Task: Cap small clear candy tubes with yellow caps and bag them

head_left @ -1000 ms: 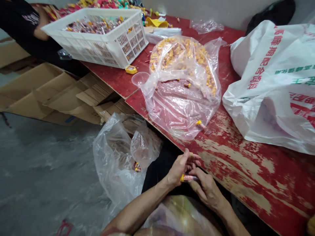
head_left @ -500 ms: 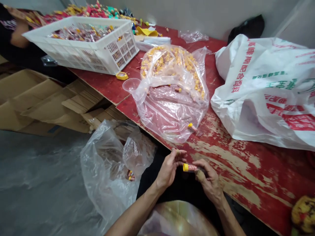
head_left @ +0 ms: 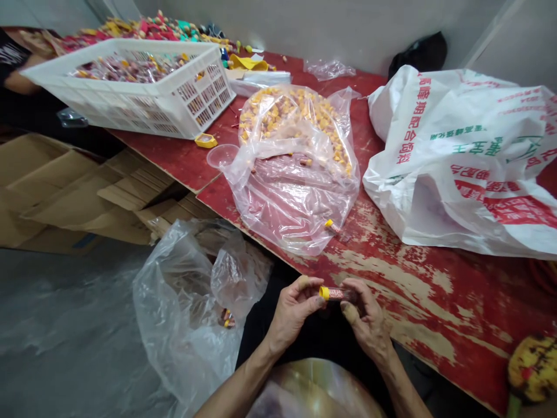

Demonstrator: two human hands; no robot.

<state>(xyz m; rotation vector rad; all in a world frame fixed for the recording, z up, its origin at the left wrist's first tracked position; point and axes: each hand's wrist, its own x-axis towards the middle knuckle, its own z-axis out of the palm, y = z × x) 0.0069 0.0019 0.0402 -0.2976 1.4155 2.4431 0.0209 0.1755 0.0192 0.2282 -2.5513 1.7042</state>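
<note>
Far left: co-worker's sleeve point(head_left: 12, 51), pale lettering unreadable. White crate point(head_left: 130, 93) stood on red surface point(head_left: 470, 302). Then clear bag point(head_left: 289, 203) with yellow-capped pieces point(head_left: 261, 119). Left hand point(head_left: 321, 292) pinched yellow cap of tube point(head_left: 337, 294); right hand point(head_left: 349, 295) gripped other end, above lap point(head_left: 317, 337); label print too small. Right: white sack point(head_left: 452, 133), red characters 高峰期配合饲料.

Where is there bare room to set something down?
The widest bare patch is worn red tabletop, beside the right hand, between the white woven sack and the near edge. Between sack and clear plastic bag only a narrow strip shows. The back left is crowded: white plastic crate, coloured heap.
</note>
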